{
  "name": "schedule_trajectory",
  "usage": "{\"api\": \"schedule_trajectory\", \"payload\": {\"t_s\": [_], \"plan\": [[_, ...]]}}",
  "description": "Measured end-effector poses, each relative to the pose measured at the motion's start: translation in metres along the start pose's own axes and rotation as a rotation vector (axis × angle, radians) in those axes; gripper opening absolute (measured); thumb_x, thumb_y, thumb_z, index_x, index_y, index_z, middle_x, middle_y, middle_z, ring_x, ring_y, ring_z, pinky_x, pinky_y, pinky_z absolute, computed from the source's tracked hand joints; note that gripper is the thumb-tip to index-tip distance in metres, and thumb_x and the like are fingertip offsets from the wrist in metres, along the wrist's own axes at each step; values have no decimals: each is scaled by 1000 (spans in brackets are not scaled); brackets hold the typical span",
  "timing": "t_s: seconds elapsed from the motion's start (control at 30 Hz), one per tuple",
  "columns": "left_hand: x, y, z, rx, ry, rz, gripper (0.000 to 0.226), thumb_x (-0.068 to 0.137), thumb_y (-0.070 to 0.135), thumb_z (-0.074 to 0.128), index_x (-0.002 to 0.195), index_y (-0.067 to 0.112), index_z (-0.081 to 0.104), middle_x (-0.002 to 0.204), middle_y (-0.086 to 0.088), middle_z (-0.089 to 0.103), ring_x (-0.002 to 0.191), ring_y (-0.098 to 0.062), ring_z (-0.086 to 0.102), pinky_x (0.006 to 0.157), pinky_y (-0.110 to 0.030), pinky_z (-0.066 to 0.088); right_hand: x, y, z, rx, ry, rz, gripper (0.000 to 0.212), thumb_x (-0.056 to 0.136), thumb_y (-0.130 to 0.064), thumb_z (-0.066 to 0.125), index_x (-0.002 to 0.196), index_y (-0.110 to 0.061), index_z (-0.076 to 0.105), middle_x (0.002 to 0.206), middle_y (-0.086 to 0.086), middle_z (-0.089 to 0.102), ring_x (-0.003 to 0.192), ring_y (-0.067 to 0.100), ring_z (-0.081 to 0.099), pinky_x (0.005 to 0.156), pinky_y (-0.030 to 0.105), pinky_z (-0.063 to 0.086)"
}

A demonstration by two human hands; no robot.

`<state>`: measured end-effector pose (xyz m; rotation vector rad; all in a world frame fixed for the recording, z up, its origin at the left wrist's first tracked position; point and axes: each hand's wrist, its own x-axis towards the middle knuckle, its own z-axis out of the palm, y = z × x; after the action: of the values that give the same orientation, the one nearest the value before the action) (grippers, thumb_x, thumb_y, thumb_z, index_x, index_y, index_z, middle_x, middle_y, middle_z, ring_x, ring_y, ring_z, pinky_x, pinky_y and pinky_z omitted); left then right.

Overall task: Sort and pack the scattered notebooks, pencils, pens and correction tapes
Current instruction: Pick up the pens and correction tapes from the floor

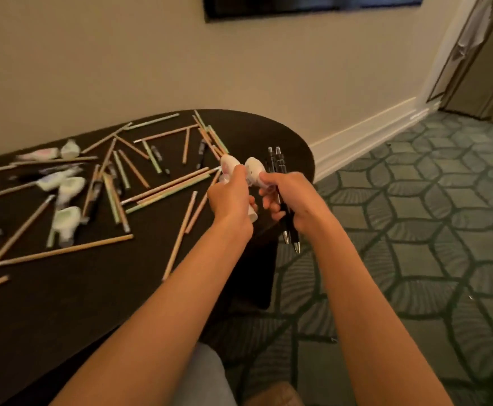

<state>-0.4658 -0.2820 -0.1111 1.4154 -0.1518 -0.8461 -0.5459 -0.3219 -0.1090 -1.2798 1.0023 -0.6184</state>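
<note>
My left hand grips a white and pink correction tape above the right end of the dark table. My right hand holds two black pens upright and pinches a second white correction tape with thumb and fingers. The pen tips stick out below that hand. Several pencils in tan and pale green lie scattered over the table. Several more correction tapes lie at the left, and a few black pens lie among the pencils.
The table's rounded end lies just beyond my hands, close to the beige wall. Green patterned carpet covers the floor at the right. A dark screen hangs on the wall above. A door frame stands far right.
</note>
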Motion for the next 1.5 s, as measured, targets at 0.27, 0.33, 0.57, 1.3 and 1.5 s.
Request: {"api": "schedule_trajectory", "payload": {"t_s": [0.27,0.33,0.57,1.3,1.5], "plan": [[43,69,-148,-101,293,151,35,80,28,62,110,14,52,81,-1,60,61,-11,52,49,-23,40,14,-23,159,-120,-294,43,27,94,-24,52,76,-4,57,53,4,49,36,7,37,32,16,27],[54,82,-185,-98,367,170,36,81,27,62,112,13,52,88,-4,62,69,-14,58,53,-24,42,19,-27,195,-162,-337,43,27,94,-24,52,76,-4,57,54,5,49,38,8,37,31,16,26],[107,120,-315,355,661,253,41,79,28,66,115,10,57,82,-2,59,78,-18,57,71,-30,46,48,-36,329,-437,-404,-40,25,89,-17,56,106,1,57,73,9,58,54,12,50,43,20,36],[177,116,-364,1342,526,332,44,92,8,48,134,3,33,133,-17,33,120,-32,37,98,-38,35,95,-17,421,-1007,-327,-440,27,88,-3,52,115,0,54,115,19,58,109,31,54,90,38,46],[164,120,-378,1254,496,386,41,92,3,46,132,7,37,131,-14,37,117,-30,41,95,-37,34,88,-11,425,-990,-270,-483,24,84,1,52,107,1,60,112,18,60,106,29,54,83,35,45]]}}
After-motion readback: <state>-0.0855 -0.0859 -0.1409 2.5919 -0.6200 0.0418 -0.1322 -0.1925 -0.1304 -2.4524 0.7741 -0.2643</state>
